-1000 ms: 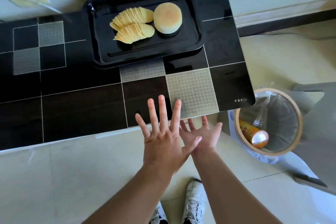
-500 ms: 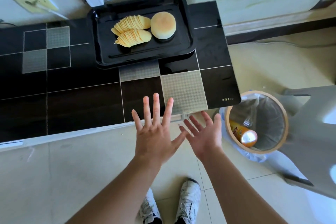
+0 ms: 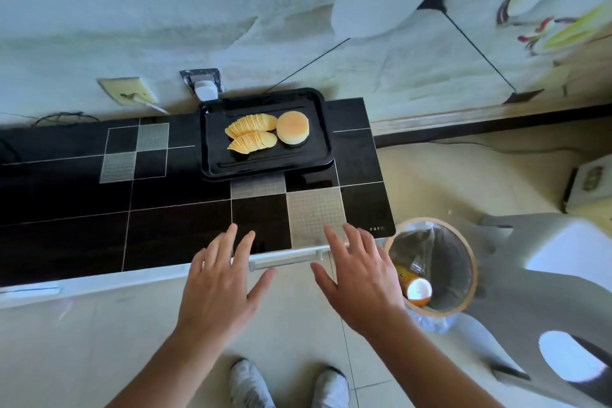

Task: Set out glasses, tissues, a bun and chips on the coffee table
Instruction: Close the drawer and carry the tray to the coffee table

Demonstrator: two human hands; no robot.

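1. Left hand (image 3: 217,288) and right hand (image 3: 359,278) hover apart over the desk's (image 3: 82,225) near edge, fingers spread, each grip holding nothing.
2. A black tray (image 3: 212,142) at the desk's far side holds the chips (image 3: 251,137) beside the bun (image 3: 292,127).

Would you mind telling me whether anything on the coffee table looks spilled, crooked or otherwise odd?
Nothing looks spilled or damaged. The chips lie in two neat fanned rows beside the bun on the black tray. The tray sits slightly askew, its far edge overhanging the table.
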